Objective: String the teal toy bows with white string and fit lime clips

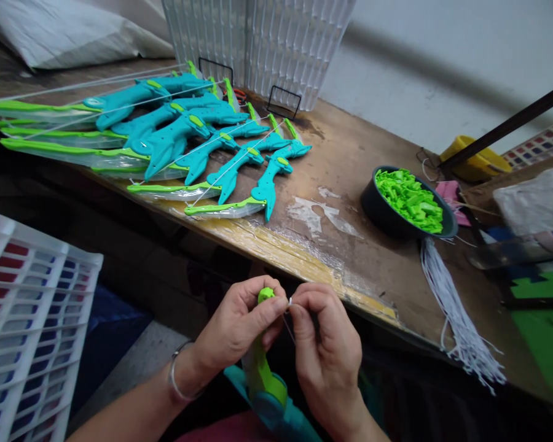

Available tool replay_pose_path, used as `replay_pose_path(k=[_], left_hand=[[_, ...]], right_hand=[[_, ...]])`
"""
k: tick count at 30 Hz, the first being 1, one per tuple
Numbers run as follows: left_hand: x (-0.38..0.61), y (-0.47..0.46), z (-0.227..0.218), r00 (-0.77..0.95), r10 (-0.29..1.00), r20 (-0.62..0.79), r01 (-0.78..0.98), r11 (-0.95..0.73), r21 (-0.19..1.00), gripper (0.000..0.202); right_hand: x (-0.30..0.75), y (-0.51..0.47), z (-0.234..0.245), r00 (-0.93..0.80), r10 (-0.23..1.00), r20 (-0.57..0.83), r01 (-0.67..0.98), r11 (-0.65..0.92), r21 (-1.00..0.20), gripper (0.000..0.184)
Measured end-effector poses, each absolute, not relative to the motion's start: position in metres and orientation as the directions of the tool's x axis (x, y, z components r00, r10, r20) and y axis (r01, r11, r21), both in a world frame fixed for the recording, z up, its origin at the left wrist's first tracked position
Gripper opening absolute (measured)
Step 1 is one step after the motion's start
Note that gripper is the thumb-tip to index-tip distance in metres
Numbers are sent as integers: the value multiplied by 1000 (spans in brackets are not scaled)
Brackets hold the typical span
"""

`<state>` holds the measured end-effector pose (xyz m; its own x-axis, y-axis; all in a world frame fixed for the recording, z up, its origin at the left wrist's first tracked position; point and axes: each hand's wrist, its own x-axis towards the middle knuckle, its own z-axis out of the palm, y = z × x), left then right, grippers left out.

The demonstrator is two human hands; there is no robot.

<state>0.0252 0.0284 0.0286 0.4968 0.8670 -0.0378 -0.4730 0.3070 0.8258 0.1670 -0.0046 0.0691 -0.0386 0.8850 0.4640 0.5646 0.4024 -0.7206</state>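
Note:
My left hand [239,328] is closed round the green limb tip of a teal and green toy bow [263,383] held upright in my lap. My right hand [325,350] pinches the end of a thin white string [289,302] right at that green tip, thumb and forefinger together. The two hands touch each other below the table's front edge. The bow's teal grip shows at the bottom of the view, between my wrists.
A row of finished teal and green bows [179,141] lies on the worn wooden table [350,239]. A dark bowl [373,212] holds several green plastic pieces [410,199]; a bundle of white strings [456,313] hangs over the edge. White crates stand at the left [27,319] and back [267,43].

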Motion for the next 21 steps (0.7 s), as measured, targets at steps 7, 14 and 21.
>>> replay_pose_path(k=[7,14,21], left_hand=[[26,27,31,504,863,-26,-452,289,844,30],[24,29,33,476,879,-29,-423,258,868,30],[25,29,33,506,862,-20,-418,266,868,31]], right_hand=[[171,-10,72,36,926,376,498,310,-810,17],[175,-7,74,-80,918,389,541,368,-757,22],[179,-3,84,-143,899,415,554,420,-719,17]])
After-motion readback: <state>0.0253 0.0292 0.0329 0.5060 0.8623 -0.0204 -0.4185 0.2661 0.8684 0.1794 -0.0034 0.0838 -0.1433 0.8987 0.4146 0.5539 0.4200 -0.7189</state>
